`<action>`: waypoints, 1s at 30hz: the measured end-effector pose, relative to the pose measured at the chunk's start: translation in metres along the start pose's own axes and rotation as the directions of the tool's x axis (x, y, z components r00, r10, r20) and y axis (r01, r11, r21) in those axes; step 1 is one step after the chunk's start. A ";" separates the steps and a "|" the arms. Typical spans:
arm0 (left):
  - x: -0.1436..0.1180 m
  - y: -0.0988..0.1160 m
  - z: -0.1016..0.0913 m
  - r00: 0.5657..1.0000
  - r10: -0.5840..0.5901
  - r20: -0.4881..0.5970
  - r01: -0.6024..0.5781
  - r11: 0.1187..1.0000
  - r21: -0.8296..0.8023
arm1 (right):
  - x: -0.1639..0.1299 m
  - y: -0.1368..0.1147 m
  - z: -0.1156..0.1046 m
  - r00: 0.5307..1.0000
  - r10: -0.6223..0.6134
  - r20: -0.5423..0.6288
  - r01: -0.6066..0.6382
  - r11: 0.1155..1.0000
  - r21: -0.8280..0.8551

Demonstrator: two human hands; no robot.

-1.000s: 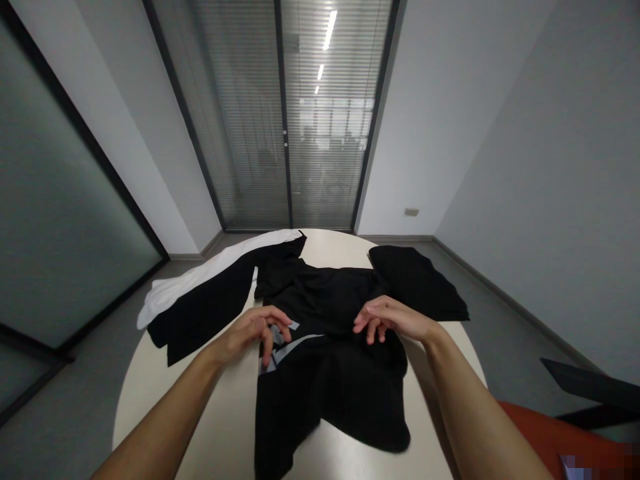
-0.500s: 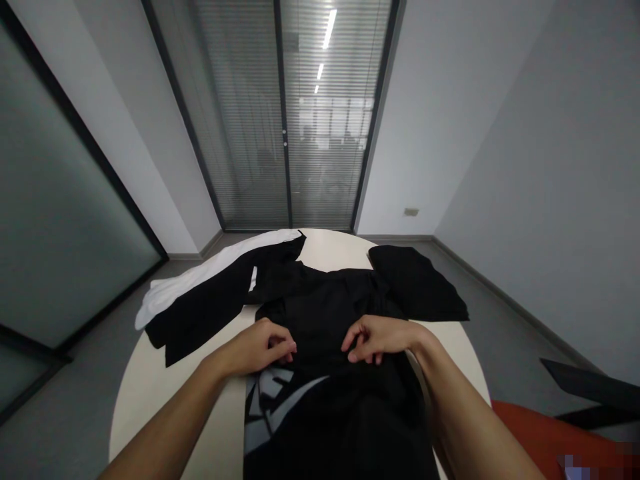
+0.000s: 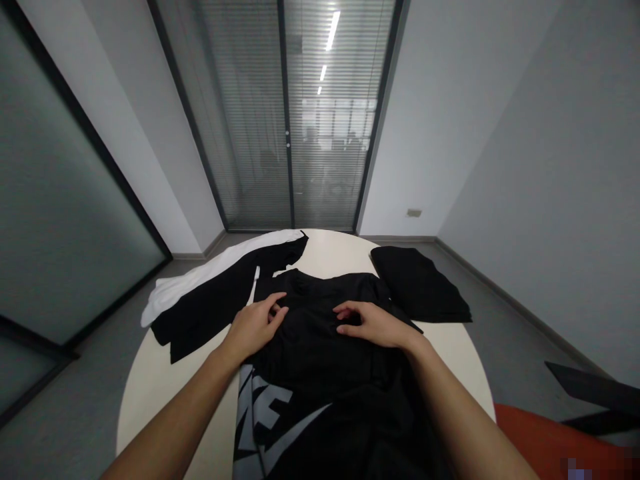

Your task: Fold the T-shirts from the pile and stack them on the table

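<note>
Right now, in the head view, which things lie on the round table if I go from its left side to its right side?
White cloth at the left edge → black garment lying partly over it → left hand → right hand, both on the printed black shirt → folded black garment.

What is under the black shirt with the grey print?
The round table, bare at its left. Both the left hand and right hand lie on the black shirt. Anything beneath the cloth is hidden.

A round pale table (image 3: 150, 387) is carrying a black printed shirt (image 3: 325, 373), black-and-white clothes (image 3: 210, 293) and a folded black garment (image 3: 420, 283).
</note>
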State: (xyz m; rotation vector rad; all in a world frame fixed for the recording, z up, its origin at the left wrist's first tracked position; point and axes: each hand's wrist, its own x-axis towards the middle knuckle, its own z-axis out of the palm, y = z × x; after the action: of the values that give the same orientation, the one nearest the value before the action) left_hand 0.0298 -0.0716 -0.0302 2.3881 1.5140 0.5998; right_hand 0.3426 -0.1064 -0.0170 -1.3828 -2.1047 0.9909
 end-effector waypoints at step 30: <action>0.003 -0.025 -0.019 0.913 -0.407 -0.016 0.394 0.871 0.293 | 0.005 0.025 -0.019 0.679 -0.052 -0.732 -0.345 0.858 -0.381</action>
State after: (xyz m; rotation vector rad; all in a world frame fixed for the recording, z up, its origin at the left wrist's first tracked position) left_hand 0.0020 -0.0587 -0.0235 2.1496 2.1232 0.2370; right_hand 0.3685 -0.0895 -0.0239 -1.8224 -1.6544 -0.1446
